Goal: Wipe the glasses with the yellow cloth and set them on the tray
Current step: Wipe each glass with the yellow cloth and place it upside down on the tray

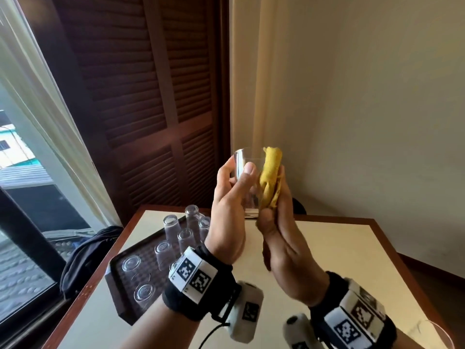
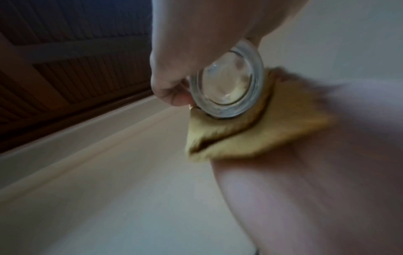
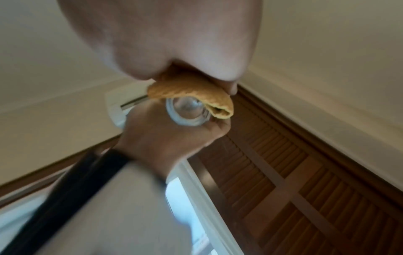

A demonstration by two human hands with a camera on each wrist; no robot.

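The left hand (image 1: 230,200) has its grip curled round a clear glass (image 1: 249,182), thumb on the near wall and fingers behind, held up in the air above the table (image 1: 334,248) so the whole wall is free to be reached. The right hand (image 1: 281,245) pinches the folded yellow cloth (image 1: 270,177) between thumb and fingers and presses it flat against the right side of the glass; the left wrist view shows the cloth wrapped partly round the thick base, which suggests the outside is being rubbed. Cloth and glass touch; the two hands meet at the base. Raising the glass toward the light probably helps in checking for smears.

Below and to the left, the dark tray (image 1: 118,280) lies on the table near the window (image 1: 22,197), carrying several glasses turned upside down (image 1: 185,238), likely those already wiped. At the lower right edge of the head view the rim of another glass (image 1: 432,333) shows on the table, apparently waiting its turn.
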